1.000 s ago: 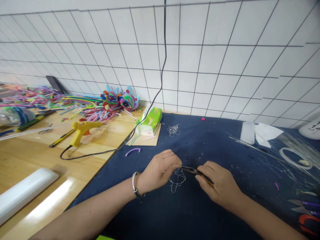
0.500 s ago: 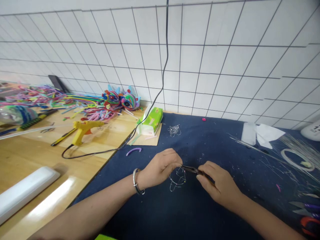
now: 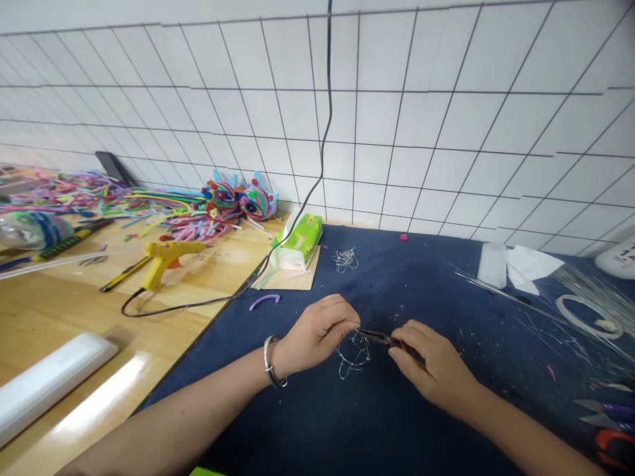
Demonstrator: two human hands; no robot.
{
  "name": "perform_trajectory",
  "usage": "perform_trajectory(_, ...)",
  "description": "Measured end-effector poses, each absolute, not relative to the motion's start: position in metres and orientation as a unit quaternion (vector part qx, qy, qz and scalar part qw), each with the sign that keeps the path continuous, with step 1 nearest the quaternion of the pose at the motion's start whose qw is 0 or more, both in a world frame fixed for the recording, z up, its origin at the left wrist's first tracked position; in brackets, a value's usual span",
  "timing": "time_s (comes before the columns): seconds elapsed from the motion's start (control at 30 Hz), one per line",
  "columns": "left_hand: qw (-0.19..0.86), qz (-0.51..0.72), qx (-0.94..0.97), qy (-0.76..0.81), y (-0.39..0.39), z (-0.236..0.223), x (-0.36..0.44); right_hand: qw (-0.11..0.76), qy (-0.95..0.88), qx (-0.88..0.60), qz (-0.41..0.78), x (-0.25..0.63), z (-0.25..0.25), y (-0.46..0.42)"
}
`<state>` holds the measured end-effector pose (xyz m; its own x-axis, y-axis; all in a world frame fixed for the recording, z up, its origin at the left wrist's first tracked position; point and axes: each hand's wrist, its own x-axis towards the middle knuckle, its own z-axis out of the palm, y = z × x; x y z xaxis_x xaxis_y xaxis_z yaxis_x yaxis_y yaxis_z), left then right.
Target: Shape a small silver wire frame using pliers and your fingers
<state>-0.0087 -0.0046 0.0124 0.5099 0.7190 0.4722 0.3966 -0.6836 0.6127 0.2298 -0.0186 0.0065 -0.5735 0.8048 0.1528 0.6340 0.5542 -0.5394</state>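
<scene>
My left hand (image 3: 317, 330) pinches the upper edge of a thin wire ring (image 3: 353, 363), which has small coloured beads on it and loops hanging below. Wrapped around the handles of a pair of pliers (image 3: 380, 338) is my right hand (image 3: 421, 357). The pliers point left, and their jaw tips meet the wire right beside my left fingertips. Whether the jaws are fully closed is too small to tell. Behind the hands, a small tangle of bent wire pieces (image 3: 345, 260) lies on the dark blue cloth (image 3: 387, 284).
At left are a yellow glue gun (image 3: 166, 261) with its cord, a utility knife (image 3: 126, 273) and a white bar (image 3: 54, 387). A green tissue pack (image 3: 305, 238) stands behind. Scissors (image 3: 602, 413), straight wires (image 3: 590, 291) and a white coil (image 3: 588, 317) lie at right.
Both hands stay almost in place, still on the wire ring and the pliers. The hanging wire ring has turned slightly; the whole view has shifted a little.
</scene>
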Motion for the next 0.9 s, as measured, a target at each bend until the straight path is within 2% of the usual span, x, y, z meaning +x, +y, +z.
perform_trajectory(0.9,0.22,0.449,0.812,0.302,-0.012,0.006,-0.006,0.194,-0.873,-0.404,0.192,0.23,0.013,-0.025)
